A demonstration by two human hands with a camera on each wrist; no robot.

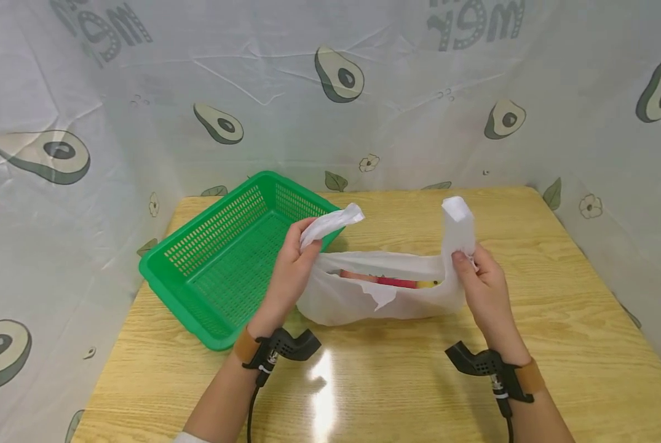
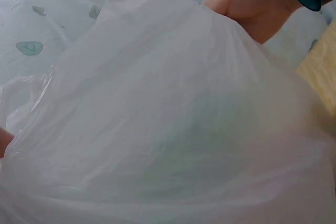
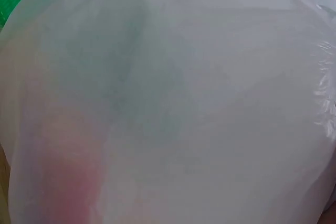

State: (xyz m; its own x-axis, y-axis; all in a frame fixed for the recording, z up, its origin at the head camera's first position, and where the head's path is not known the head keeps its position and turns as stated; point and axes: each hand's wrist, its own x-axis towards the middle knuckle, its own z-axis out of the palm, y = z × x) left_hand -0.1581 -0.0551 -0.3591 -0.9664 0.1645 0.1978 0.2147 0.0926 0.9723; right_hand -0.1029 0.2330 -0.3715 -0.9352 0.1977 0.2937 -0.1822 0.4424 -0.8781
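Note:
A white plastic bag (image 1: 358, 306) hangs between both hands, its mouth partly spread. My left hand (image 1: 294, 261) grips one handle loop, whose end sticks out to the right above the fist. The other handle stands upright in my right hand (image 1: 478, 277), pinched between thumb and fingers. Through the opening show red, orange and yellow parts of the contents (image 1: 396, 282), mostly hidden by the plastic. In the left wrist view the bag's side (image 2: 157, 119) fills most of the picture. Blurred red and green shapes show through the plastic (image 3: 126, 77) in the right wrist view.
A green plastic basket (image 1: 181, 301) with perforated walls stands left of the bag, close by the left hand. Both are over a wood-grain table (image 1: 540, 307). A pale sheet printed with avocados (image 1: 407, 141) hangs behind and along the sides.

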